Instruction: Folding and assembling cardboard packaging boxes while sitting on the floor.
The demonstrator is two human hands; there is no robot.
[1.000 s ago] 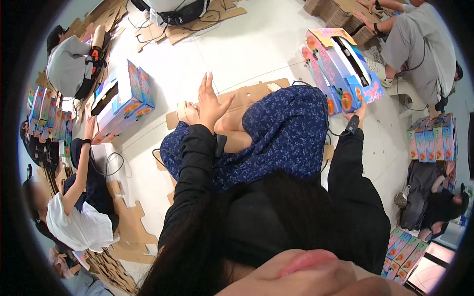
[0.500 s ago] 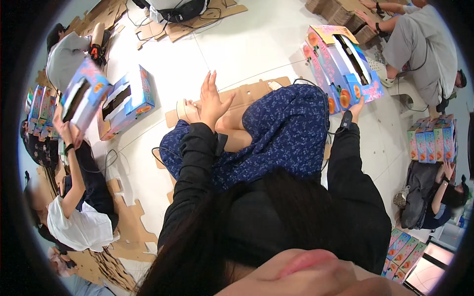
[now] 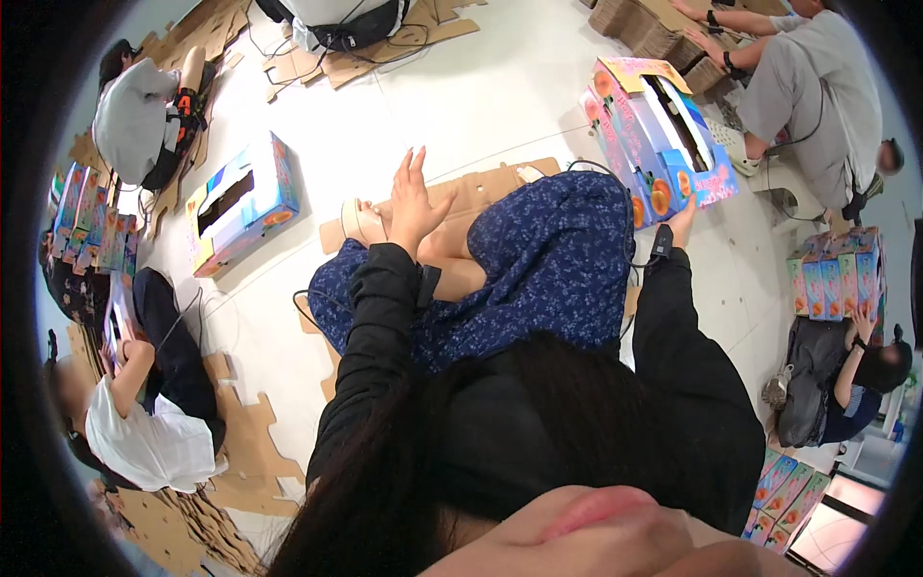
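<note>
My left hand (image 3: 413, 209) is raised above my crossed legs with its fingers stretched upward, holding nothing. My right hand (image 3: 681, 223) lies against the near end of a colourful fruit carton (image 3: 663, 135) to my right. Its visible fingers look straight, and some are hidden against the cardboard. Pink and blue with peach pictures, the carton stands on the floor with a long dark opening in its top and a yellow far end. A similar carton (image 3: 245, 207) with a dark opening stands alone on the floor to my left.
Flat brown cardboard (image 3: 471, 192) lies under my legs. On the left, a person in white (image 3: 154, 433) sits beside a row of cartons (image 3: 91, 226). Another person (image 3: 817, 87) at the upper right reaches toward stacked cardboard (image 3: 654, 43). More cartons (image 3: 836, 274) stand at the right.
The person on the left has brought a carton down from in front of them to close beside their body. Both my hands keep nearly the same pose; the view has shifted slightly.
</note>
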